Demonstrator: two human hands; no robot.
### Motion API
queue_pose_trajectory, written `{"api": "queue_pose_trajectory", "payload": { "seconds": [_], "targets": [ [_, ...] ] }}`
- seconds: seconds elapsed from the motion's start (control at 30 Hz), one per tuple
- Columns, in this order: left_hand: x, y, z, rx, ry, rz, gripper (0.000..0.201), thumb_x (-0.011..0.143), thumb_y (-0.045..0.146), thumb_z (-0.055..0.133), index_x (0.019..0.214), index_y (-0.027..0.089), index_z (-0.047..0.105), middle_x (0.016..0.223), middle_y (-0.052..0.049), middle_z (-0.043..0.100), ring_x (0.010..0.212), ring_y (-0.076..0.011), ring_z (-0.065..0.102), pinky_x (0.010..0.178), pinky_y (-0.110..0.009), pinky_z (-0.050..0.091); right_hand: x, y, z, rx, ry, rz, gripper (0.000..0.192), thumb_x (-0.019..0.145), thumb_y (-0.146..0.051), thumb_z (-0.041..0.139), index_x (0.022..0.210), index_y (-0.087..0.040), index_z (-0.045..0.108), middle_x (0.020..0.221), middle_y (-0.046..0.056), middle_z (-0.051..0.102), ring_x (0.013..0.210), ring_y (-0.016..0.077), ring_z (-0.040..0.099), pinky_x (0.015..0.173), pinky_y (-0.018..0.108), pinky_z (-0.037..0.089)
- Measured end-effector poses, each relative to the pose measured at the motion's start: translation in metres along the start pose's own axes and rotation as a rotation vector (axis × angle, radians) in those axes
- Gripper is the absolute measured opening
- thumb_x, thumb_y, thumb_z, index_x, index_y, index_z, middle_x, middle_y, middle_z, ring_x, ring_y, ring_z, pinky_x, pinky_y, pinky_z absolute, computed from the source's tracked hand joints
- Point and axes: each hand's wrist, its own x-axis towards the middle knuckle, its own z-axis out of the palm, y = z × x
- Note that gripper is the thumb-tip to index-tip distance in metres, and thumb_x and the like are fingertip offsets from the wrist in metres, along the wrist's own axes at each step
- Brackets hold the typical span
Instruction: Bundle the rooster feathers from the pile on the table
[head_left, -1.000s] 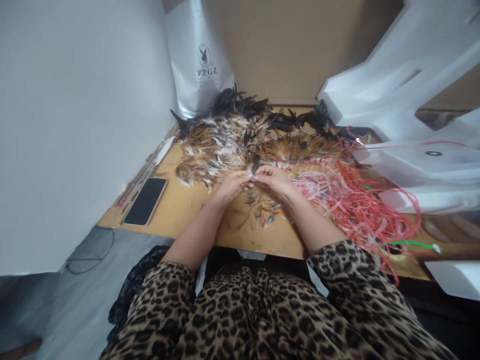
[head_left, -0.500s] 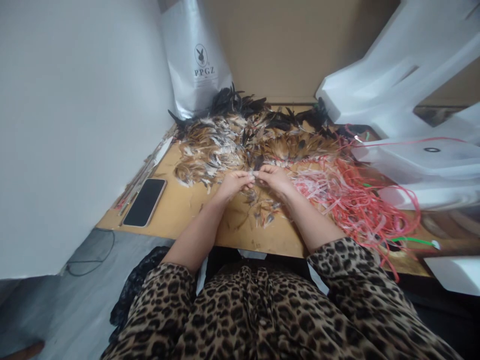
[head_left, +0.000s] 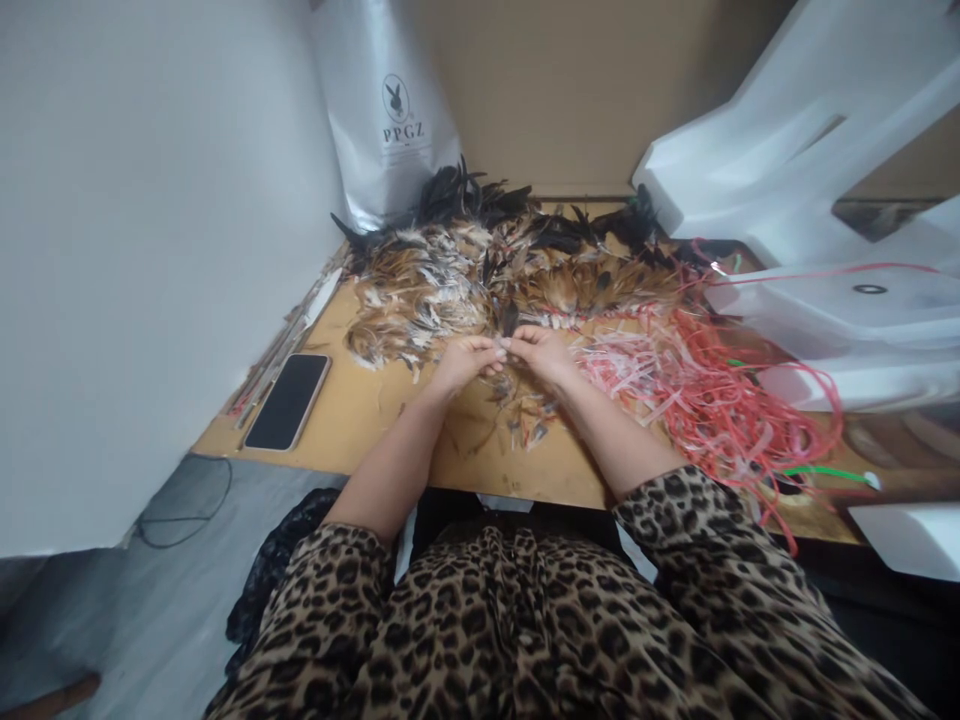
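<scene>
My left hand (head_left: 466, 362) and my right hand (head_left: 541, 352) meet over the table, thumbs and fingertips pinched together. A small dark feather (head_left: 508, 320) rises from between the fingertips; its quill end is hidden by the fingers. Just beyond the hands spreads a heap of brown, white and black feathers (head_left: 427, 290). Several small loose feathers (head_left: 529, 425) lie below the wrists. Beside my right forearm is a tangle of red and pink plastic strips (head_left: 720, 390).
A phone (head_left: 287, 402) lies on the tan table (head_left: 352, 415) at the left, near thin sticks (head_left: 289, 340) along the wall. A silver printed bag (head_left: 390, 120) stands behind the feathers. White moulded pieces (head_left: 750, 170) crowd the right side, with a green tie (head_left: 832, 474) near the edge.
Both hands stay pinched together at nearly the same place, with the dark feather still between them. The whole view has shifted slightly.
</scene>
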Motion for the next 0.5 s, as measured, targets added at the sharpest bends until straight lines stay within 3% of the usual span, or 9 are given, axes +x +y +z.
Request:
{"api": "queue_pose_trajectory", "payload": {
  "seconds": [0.17, 0.3, 0.5],
  "targets": [
    [0.005, 0.000, -0.009, -0.154, 0.096, 0.029, 0.022, 0.061, 0.027, 0.073, 0.072, 0.011, 0.064, 0.062, -0.002, 0.063, 0.050, -0.0046, 0.054, 0.049, -0.015, 0.040, -0.001, -0.011, -0.016, -0.266, -0.032, -0.061, 0.025, 0.062, -0.036, 0.067, 0.073, -0.014, 0.063, 0.058, -0.002, 0.058, 0.051, 0.0079, 0.045, 0.052, 0.021, 0.034],
    [0.008, 0.001, -0.015, -0.256, 0.157, 0.060, 0.020, 0.064, 0.027, 0.072, 0.071, 0.011, 0.063, 0.063, -0.001, 0.063, 0.050, -0.0028, 0.053, 0.048, -0.014, 0.040, -0.001, -0.016, -0.030, -0.585, -0.202, -0.193, 0.017, 0.069, -0.029, 0.060, 0.074, -0.014, 0.065, 0.070, 0.002, 0.064, 0.062, 0.0114, 0.053, 0.061, 0.023, 0.040],
    [0.009, 0.000, -0.015, -0.298, 0.159, 0.052, 0.020, 0.064, 0.026, 0.072, 0.072, 0.011, 0.062, 0.066, -0.001, 0.063, 0.051, -0.0026, 0.053, 0.048, -0.013, 0.040, -0.005, -0.014, -0.027, -1.103, -0.252, -0.387, 0.016, 0.074, -0.023, 0.054, 0.084, -0.017, 0.066, 0.081, 0.004, 0.063, 0.072, 0.0142, 0.055, 0.068, 0.024, 0.038]
  ]
}}
